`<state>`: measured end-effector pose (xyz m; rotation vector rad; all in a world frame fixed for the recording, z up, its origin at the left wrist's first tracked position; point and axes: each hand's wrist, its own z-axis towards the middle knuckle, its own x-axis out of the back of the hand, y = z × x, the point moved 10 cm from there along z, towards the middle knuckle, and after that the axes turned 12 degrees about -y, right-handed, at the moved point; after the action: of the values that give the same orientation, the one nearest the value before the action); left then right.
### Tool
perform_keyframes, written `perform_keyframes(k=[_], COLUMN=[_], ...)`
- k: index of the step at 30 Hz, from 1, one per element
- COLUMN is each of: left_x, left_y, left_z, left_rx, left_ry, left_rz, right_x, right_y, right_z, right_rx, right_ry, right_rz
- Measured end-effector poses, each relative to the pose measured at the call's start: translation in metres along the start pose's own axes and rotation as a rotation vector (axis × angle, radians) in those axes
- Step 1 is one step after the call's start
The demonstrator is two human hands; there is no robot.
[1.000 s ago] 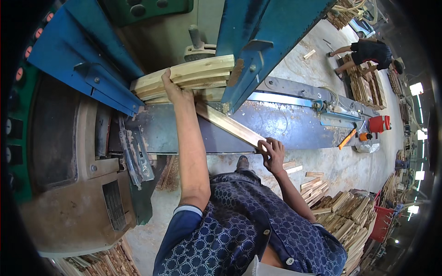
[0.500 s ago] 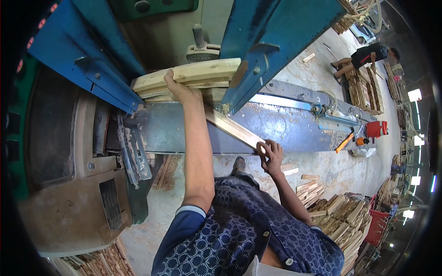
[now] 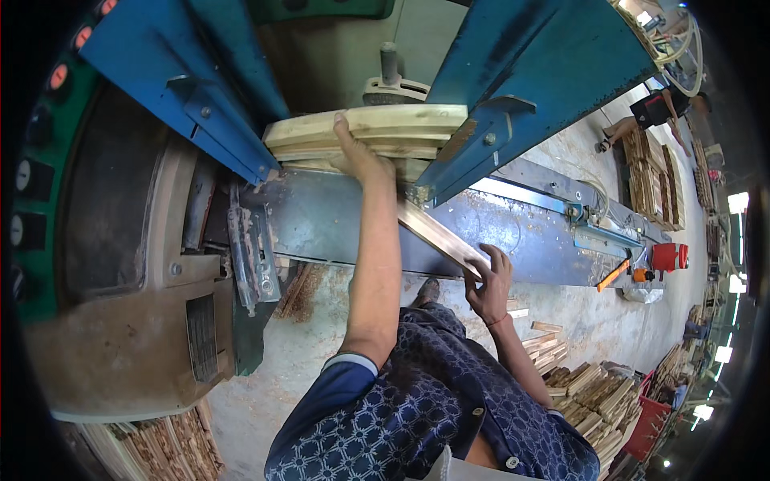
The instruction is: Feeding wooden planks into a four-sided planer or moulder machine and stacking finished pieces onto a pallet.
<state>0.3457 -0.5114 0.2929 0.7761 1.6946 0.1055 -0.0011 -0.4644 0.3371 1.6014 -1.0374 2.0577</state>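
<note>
Two hands on timber. Left hand [image 3: 362, 159]: thumb laid over the top of the wood stack [image 3: 409, 119], which sits by the far edge of the tabletop [image 3: 321, 212], between the blue panels [image 3: 553, 68]; its other fingers are hidden, so I cannot tell how they are set. Right hand [image 3: 492, 290]: thumb and fingers pinching the near end of the loose strip [image 3: 441, 236], slanted across the tabletop, that end by the front edge; far end hidden near the left wrist.

Handling, my judgement from afar: I would steady the stack with light left pressure, guide the strip from its end without twisting, and hold fingertips clear of the panel edges.

Count: one loose strip; one stack, at least three strips showing; two blue panels; one brush-like tool [image 3: 390, 68] beyond the stack; one orange-handled tool [image 3: 613, 275] toward the front right corner; one red container [image 3: 666, 256] near the right end. Floor piles [image 3: 593, 401]: at least two, pieces uncountable.
</note>
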Motion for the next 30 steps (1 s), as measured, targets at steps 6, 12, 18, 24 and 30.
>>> perform_keyframes(k=[6, 12, 18, 24, 30], left_x=[-0.061, -0.076, -0.06, -0.05, -0.068], left_y=[0.012, 0.034, 0.034, 0.038, 0.044], left_z=[-0.021, -0.027, -0.017, 0.007, 0.0], left_rx=[0.104, 0.075, 0.094, -0.014, -0.047], left_ry=[-0.274, -0.318, -0.699, -0.798, -0.758], left_rz=[-0.132, -0.092, -0.229, -0.166, -0.149], right_x=[0.151, 0.112, 0.087, 0.094, 0.143], right_y=[-0.218, -0.23, -0.195, -0.227, -0.241], right_z=[0.149, 0.298, 0.341, 0.337, 0.332], right_rx=[0.641, 0.273, 0.23, 0.264, 0.324], right_ry=[0.208, -0.551, -0.651, -0.616, -0.474], right_rz=[-0.108, -0.53, -0.341, -0.471, -0.505])
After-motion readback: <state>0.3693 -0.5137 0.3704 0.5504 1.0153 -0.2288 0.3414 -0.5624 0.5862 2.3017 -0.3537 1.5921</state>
